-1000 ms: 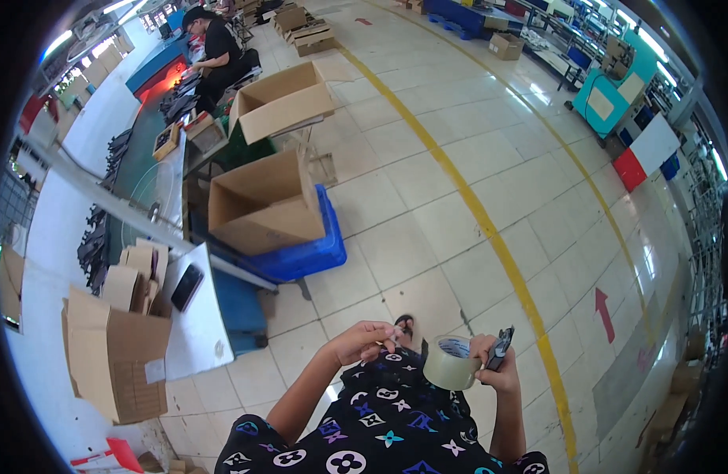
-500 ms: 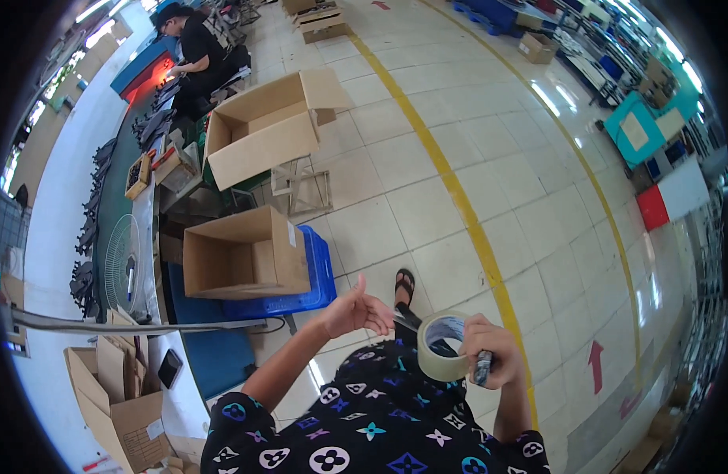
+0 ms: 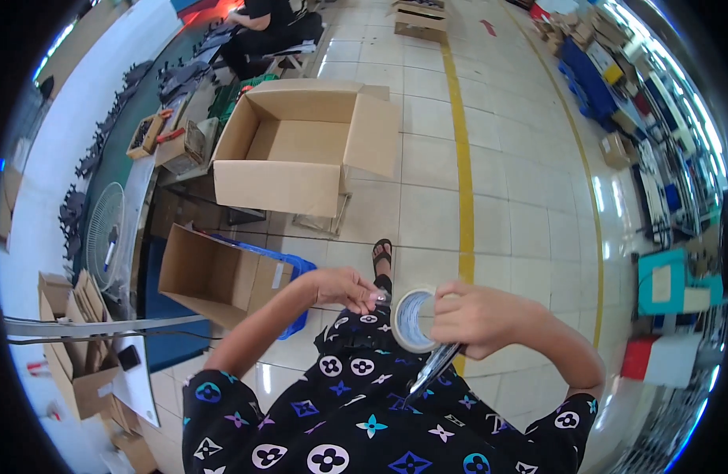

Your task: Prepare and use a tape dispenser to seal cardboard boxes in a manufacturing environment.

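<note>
A wide roll of clear packing tape (image 3: 412,317) is in my right hand (image 3: 470,320), its fingers closed at the roll's right side. From under the same hand a dark, shiny, pointed tool (image 3: 433,373) slants down to the left; its exact kind is unclear. My left hand (image 3: 344,290) is closed in a pinch left of the roll. At its fingertips shows a clear, glossy bit that looks like the tape's loose end (image 3: 380,299). Both hands are in front of my patterned black shirt (image 3: 364,395).
Ahead stands a large open carton (image 3: 305,142) with flaps spread. Nearer left, another open carton (image 3: 222,272) tilts on a blue crate (image 3: 298,322). A long workbench (image 3: 147,126) with dark parts and a fan (image 3: 105,237) runs along the left. A person (image 3: 269,31) sits beyond.
My left hand has gone from spread fingers to a pinch near the roll. The right hand has turned, and its pointed tool now shows. The view has swung to the right.
</note>
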A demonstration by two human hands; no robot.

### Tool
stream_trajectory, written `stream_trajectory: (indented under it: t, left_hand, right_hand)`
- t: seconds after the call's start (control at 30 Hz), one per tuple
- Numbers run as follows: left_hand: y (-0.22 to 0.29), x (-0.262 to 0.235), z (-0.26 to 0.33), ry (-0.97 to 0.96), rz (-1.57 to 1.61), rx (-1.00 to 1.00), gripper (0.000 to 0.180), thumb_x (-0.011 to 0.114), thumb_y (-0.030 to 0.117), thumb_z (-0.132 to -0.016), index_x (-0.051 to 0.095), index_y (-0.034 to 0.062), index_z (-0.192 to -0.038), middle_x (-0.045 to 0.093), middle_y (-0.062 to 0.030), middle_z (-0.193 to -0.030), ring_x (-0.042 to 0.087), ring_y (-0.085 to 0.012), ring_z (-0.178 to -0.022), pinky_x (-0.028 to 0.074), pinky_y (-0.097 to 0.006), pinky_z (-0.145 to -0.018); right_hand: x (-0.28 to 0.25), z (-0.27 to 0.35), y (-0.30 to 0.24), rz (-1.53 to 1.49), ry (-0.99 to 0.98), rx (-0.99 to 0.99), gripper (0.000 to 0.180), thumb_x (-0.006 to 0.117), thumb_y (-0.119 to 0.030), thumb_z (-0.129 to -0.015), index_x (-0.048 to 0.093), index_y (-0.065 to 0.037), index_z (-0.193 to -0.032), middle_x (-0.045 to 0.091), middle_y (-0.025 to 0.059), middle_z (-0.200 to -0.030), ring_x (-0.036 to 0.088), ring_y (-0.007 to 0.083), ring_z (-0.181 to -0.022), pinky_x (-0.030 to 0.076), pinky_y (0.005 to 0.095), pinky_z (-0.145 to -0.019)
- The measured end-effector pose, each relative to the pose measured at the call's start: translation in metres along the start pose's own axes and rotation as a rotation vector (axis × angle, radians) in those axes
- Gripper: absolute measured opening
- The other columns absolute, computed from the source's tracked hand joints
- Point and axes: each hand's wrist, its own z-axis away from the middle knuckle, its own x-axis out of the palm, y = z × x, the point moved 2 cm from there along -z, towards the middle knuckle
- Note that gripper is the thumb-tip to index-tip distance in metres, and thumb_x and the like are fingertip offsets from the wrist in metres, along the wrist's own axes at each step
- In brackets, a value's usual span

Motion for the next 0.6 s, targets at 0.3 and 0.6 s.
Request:
stream_trajectory:
  t: [0.3, 0.6]
  left_hand:
    - [0.285, -0.015, -0.032, 0.654, -0.530, 0.583, 0.013, 0.064, 0.011, -0.090, 0.065, -0.0022, -0.091, 0.069, -0.0138, -0.080, 0.068, -0.0210, -0.072, 0.054, -0.033, -0.066]
    - [0.322, 0.013, -0.099, 1.179, -1.192, 0.311, 0.018, 0.061, 0.008, -0.084, 0.053, 0.0041, -0.100, 0.060, -0.0154, -0.093, 0.062, -0.0356, -0.088, 0.051, -0.045, -0.075]
  right_hand:
    - [-0.089, 0.077, 0.220, -0.361, 0.638, 0.262, 0.024, 0.072, 0.004, -0.066, 0.057, -0.010, -0.080, 0.066, 0.0064, -0.086, 0.063, 0.0297, -0.095, 0.042, 0.0451, -0.097]
    - [0.002, 0.117, 0.569, -1.487, 1.021, 0.757, 0.031, 0.071, -0.017, -0.087, 0.056, -0.006, -0.112, 0.064, 0.0089, -0.093, 0.061, 0.0178, -0.074, 0.049, 0.0293, -0.064]
